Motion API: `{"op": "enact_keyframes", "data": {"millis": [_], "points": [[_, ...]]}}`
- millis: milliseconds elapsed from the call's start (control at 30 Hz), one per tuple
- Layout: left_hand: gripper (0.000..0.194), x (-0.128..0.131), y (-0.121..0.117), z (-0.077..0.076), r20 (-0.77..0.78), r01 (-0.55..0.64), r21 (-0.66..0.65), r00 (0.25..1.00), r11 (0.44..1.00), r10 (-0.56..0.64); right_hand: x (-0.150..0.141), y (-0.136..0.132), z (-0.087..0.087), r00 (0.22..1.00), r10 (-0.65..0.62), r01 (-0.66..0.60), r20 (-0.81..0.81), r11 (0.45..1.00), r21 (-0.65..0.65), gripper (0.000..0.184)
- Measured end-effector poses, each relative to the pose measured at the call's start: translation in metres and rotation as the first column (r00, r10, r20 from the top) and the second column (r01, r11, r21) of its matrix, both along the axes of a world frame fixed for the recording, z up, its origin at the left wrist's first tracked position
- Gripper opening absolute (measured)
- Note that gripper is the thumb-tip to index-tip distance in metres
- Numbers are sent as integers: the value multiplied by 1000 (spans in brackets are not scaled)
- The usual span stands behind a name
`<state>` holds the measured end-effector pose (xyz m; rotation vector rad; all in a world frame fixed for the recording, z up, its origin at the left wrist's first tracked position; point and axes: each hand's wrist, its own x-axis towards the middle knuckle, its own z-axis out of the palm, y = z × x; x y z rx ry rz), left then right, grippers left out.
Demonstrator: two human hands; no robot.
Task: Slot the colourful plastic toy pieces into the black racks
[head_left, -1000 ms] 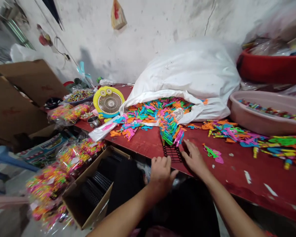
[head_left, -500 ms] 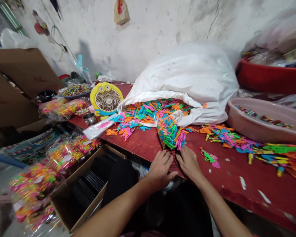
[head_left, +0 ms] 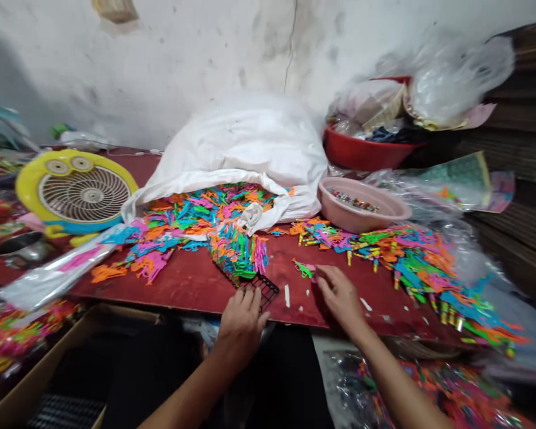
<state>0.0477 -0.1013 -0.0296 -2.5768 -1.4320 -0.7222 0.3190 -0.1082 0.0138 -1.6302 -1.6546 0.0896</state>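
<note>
My left hand (head_left: 241, 319) lies on the near end of a black grid tray (head_left: 268, 292), its fingers flat and the thumb apart. Small plastic toy guns (head_left: 236, 250) in green, blue, orange and pink stand packed in rows over the tray's far part. My right hand (head_left: 339, 298) is further right, low over the red table. Its thumb and fingertips close on a pink toy gun, beside a green one (head_left: 304, 269); the fingers partly hide the pink one.
A white sack (head_left: 250, 137) spills toy guns behind the tray. At left stand a yellow fan (head_left: 89, 193) and a metal cup (head_left: 22, 250). A pink basin (head_left: 361, 205), a red basin (head_left: 366, 149) and a heap of toy guns (head_left: 411, 262) are at right. An open carton (head_left: 31, 369) sits below left.
My right hand has left the tray and moved right to the loose toy guns. My left hand stays at the tray's near end. The camera view has turned right.
</note>
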Motion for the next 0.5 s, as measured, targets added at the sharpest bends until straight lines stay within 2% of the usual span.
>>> {"op": "enact_keyframes", "data": {"millis": [67,133,167,233,333,467,500], "points": [[41,13,-1,6,-37,-23,-7,999,1000,22,41,-6,10,982,-180,181,57,983,-15,34],[41,28,1,16,-70,-36,-27,997,999,34,74,-3,18,921,-366,376,136,925,-61,35],[41,36,2,22,-78,-41,-39,996,998,38,86,0,21,896,-407,429,175,897,-109,35],[40,51,4,33,-74,-54,-77,996,996,49,97,12,26,863,-421,478,279,858,-186,37],[43,71,7,42,-25,-64,-146,998,987,61,93,34,29,806,-416,543,422,802,-249,42],[53,74,5,34,87,-40,-187,995,982,57,90,60,27,734,-469,651,492,693,-310,34],[54,70,3,30,113,-18,-183,993,983,39,94,64,26,744,-470,645,474,690,-329,30]]}}
